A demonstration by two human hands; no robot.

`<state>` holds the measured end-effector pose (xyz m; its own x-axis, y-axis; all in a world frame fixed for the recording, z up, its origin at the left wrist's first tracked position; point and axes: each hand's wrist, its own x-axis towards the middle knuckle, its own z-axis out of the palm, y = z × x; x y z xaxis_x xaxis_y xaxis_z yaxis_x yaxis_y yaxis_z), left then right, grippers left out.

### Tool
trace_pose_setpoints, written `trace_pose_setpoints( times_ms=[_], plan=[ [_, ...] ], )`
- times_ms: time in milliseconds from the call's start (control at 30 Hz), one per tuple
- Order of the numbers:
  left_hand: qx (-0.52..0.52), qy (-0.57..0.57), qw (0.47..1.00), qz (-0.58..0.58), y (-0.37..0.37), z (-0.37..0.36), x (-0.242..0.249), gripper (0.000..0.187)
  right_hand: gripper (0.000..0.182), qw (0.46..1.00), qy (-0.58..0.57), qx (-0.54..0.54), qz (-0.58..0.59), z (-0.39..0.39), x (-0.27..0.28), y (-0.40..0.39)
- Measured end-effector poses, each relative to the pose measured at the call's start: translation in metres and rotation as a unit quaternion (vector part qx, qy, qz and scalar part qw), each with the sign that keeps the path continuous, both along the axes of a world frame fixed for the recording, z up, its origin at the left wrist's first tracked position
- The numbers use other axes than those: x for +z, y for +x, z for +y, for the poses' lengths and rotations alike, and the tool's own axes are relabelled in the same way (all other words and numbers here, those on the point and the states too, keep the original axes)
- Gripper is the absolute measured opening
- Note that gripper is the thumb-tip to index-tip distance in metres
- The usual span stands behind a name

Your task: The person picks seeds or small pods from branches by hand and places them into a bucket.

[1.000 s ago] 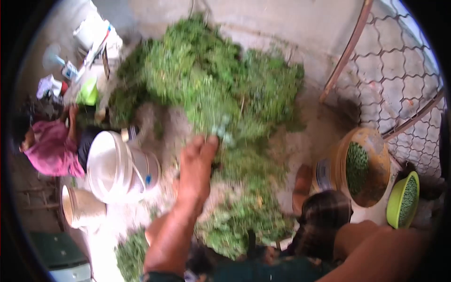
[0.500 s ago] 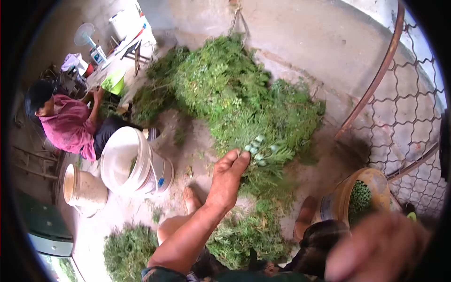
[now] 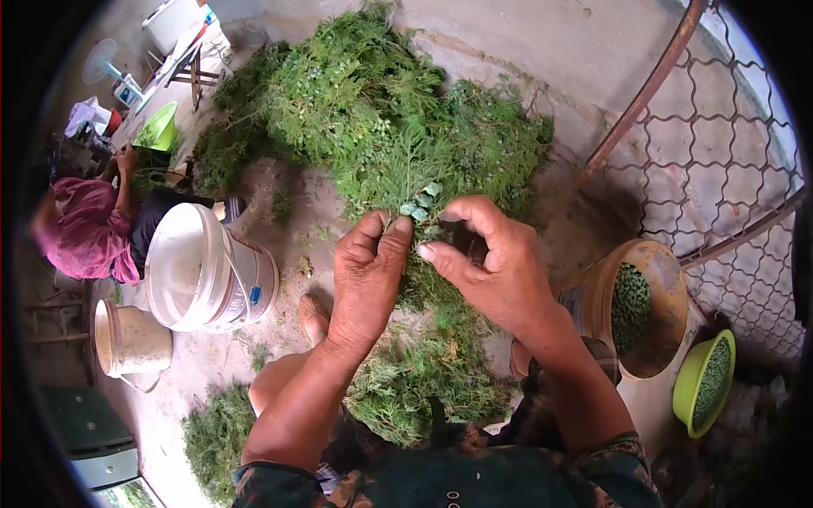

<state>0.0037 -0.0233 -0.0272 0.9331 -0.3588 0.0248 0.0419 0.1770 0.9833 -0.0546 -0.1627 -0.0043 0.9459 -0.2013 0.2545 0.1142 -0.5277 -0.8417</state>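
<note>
My left hand (image 3: 370,267) pinches a feathery evergreen sprig (image 3: 410,166) between thumb and fingers. A cluster of pale blue-green cones (image 3: 421,203) sits on the sprig just above the thumb. Close on the right of the cones is my right hand (image 3: 501,269), its thumb and forefinger apart with nothing visible between them; the other fingers are curled. Behind both hands spreads a large heap of cut evergreen branches (image 3: 339,110). A smaller pile of branches (image 3: 423,381) lies between my legs.
To the right stand a yellowish bucket (image 3: 669,296) and a green basin (image 3: 690,381), both holding small green cones. A white bucket (image 3: 178,271) and a smaller beige pail (image 3: 140,343) are at left. Beyond them sits a person (image 3: 85,224) in a pink shirt. Wire mesh (image 3: 711,161) edges the right.
My right hand has come from the yellowish bucket at lower right up to the cones. My left hand, still pinching the sprig, has moved slightly left and up. The view has shifted right.
</note>
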Motion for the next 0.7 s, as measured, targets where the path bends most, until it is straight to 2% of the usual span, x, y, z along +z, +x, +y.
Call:
trace_pose_setpoints(
  times_ms=[67, 100, 133, 200, 267, 333, 367, 400, 433, 467, 500, 567, 600, 667, 700],
  plan=[
    [0.0, 0.016, 1.0, -0.008, -0.002, -0.002, 0.0, 0.016, 0.027, 0.988, -0.084, -0.012, -0.126, 0.002, -0.006, 0.002],
    [0.005, 0.033, 0.999, -0.039, -0.004, -0.004, -0.001, 0.014, 0.026, 0.984, -0.106, -0.021, -0.144, 0.002, -0.012, 0.003],
    [0.008, 0.05, 0.996, -0.071, -0.004, -0.005, -0.003, 0.012, 0.026, 0.984, -0.104, -0.024, -0.141, 0.001, -0.014, 0.003],
    [0.021, 0.061, 0.994, -0.092, -0.001, -0.006, -0.013, 0.012, 0.023, 0.997, -0.051, -0.007, -0.057, -0.001, -0.017, 0.002],
    [0.036, 0.072, 0.99, -0.115, 0.0, -0.007, -0.016, 0.011, 0.018, 0.997, -0.028, -0.002, -0.071, 0.0, -0.019, 0.004],
    [0.063, 0.061, 0.995, -0.043, -0.005, -0.009, -0.007, 0.009, 0.012, 0.984, 0.159, 0.043, -0.072, 0.001, -0.025, 0.004],
    [0.063, 0.063, 0.995, 0.05, -0.009, -0.01, 0.008, 0.009, 0.01, 0.96, 0.272, 0.059, -0.032, -0.001, -0.019, 0.003],
    [0.061, 0.064, 0.995, 0.052, -0.006, -0.01, 0.006, 0.009, 0.007, 0.891, 0.447, 0.074, 0.003, -0.003, -0.008, 0.001],
    [0.068, 0.02, 0.993, 0.089, -0.001, -0.011, 0.004, 0.008, 0.007, 0.847, 0.527, 0.078, -0.013, -0.01, -0.003, 0.002],
    [0.077, -0.024, 0.989, 0.125, 0.003, -0.009, 0.001, 0.008, 0.007, 0.794, 0.601, 0.082, -0.029, -0.015, 0.001, 0.002],
    [0.058, -0.024, 0.99, 0.123, 0.004, -0.003, -0.002, 0.008, 0.007, 0.793, 0.603, 0.081, -0.028, -0.018, 0.004, 0.0],
    [0.07, -0.005, 0.991, 0.113, 0.002, -0.005, 0.001, 0.009, 0.009, 0.754, 0.651, 0.088, 0.012, -0.023, 0.008, -0.001],
    [0.082, 0.012, 0.991, 0.105, 0.0, -0.006, 0.004, 0.01, 0.009, 0.753, 0.652, 0.086, 0.009, -0.021, 0.008, -0.003],
    [0.088, 0.037, 0.991, 0.09, -0.005, -0.006, 0.007, 0.011, 0.009, 0.875, 0.47, 0.09, 0.079, -0.014, 0.007, -0.007],
    [0.097, 0.058, 0.991, 0.074, -0.006, -0.006, 0.007, 0.012, 0.01, 0.904, 0.402, 0.115, 0.086, -0.011, 0.0, -0.007]
  ],
)
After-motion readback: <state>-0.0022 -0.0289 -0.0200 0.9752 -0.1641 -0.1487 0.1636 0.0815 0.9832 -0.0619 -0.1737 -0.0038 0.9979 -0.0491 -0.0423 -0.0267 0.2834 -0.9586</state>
